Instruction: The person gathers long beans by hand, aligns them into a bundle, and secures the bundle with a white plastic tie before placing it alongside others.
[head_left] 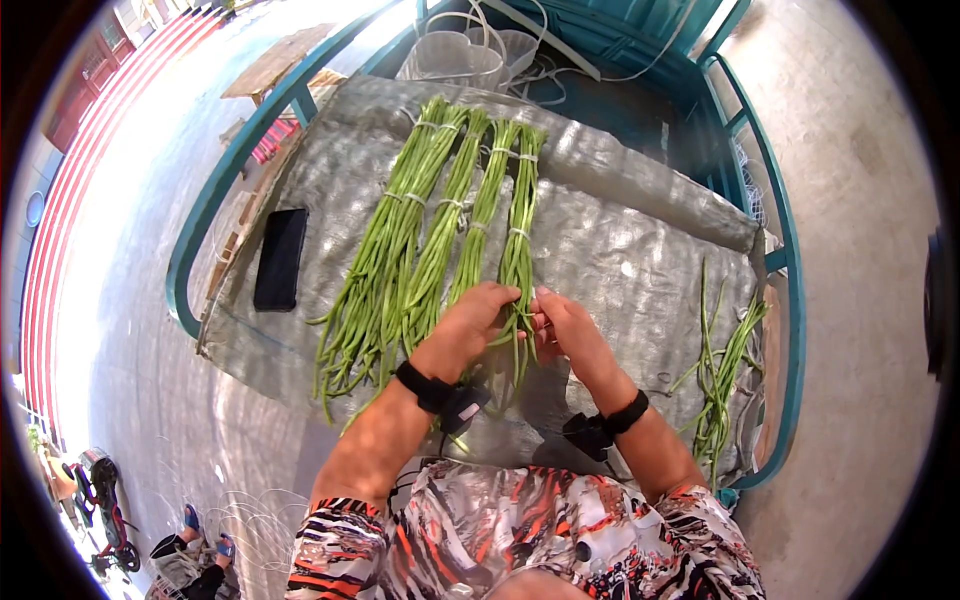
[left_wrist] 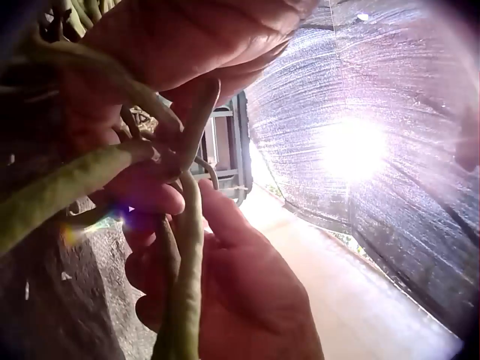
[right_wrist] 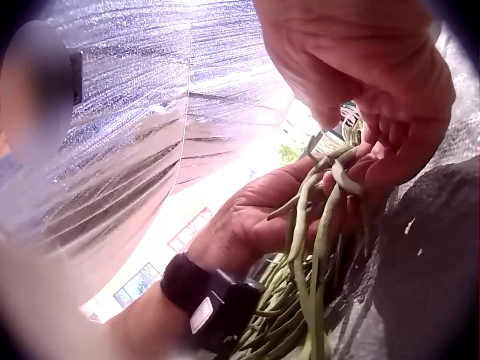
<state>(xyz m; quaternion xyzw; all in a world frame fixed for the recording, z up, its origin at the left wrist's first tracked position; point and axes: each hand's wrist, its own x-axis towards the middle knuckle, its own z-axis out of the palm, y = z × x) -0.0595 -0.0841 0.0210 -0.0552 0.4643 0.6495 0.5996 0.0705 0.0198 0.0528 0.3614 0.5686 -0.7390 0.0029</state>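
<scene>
Long green beans lie in tied bundles (head_left: 400, 220) on a grey sheet, white ties round them. At the lower end of the rightmost bundle (head_left: 520, 220), the left hand (head_left: 478, 318) grips the beans from the left, fingers curled. The right hand (head_left: 572, 335) meets it from the right, its thumb and fingers pinching bean ends. In the right wrist view, beans (right_wrist: 301, 225) pass across the left palm (right_wrist: 262, 214), and the fingers of the right hand (right_wrist: 375, 97) curl round them. Close up in the left wrist view, beans (left_wrist: 191, 262) cross between both hands.
Loose beans (head_left: 722, 375) lie at the sheet's right side. A black phone (head_left: 280, 260) rests at the left. Teal rails (head_left: 790, 330) border the sheet (head_left: 620, 270). Clear plastic containers (head_left: 450, 58) stand at the back. Part of another person (head_left: 190, 565) shows at the lower left.
</scene>
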